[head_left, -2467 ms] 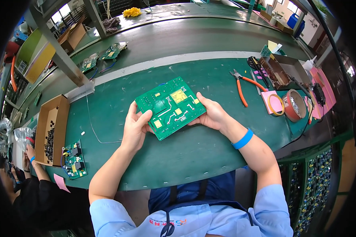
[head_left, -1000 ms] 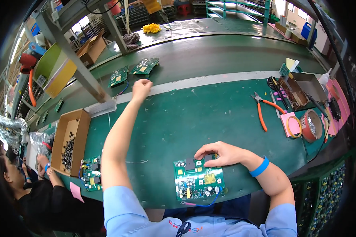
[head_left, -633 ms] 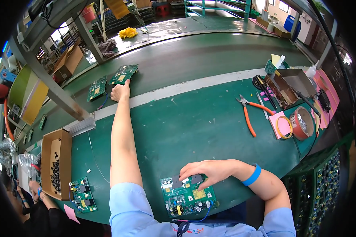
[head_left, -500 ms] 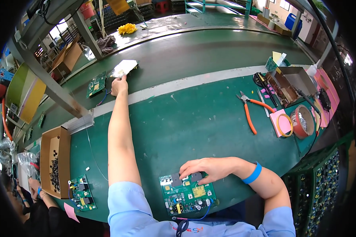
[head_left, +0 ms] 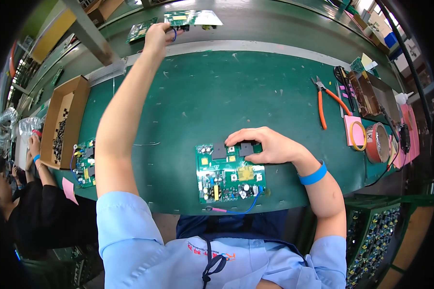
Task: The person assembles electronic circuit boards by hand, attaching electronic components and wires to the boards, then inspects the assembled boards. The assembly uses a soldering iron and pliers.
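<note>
My left hand [head_left: 157, 39] is stretched out to the far left, its fingers closed at the near edge of a green circuit board [head_left: 178, 18]. A white sheet-like piece [head_left: 209, 19] shows at that board's right end, and a blue wire hangs by my fingers. Close to me lies a populated circuit board [head_left: 212, 168] with black blocks, a yellow part and a blue lead. My right hand [head_left: 270, 146], with a blue wristband, has its thumb and fingers around a black block [head_left: 246, 148] on it.
Another board [head_left: 141, 31] lies beyond my left hand. Orange-handled cutters [head_left: 322, 103], a tape roll [head_left: 377, 142] and an open box [head_left: 373, 94] are at right. On the left stand a carton of small black parts [head_left: 65, 123] and a board [head_left: 85, 164]; a co-worker's hand [head_left: 34, 144] is beside them.
My view has shifted, so the table sits higher in it. The board at my left hand now shows its green face beside the white piece. My right hand stays at the near board.
</note>
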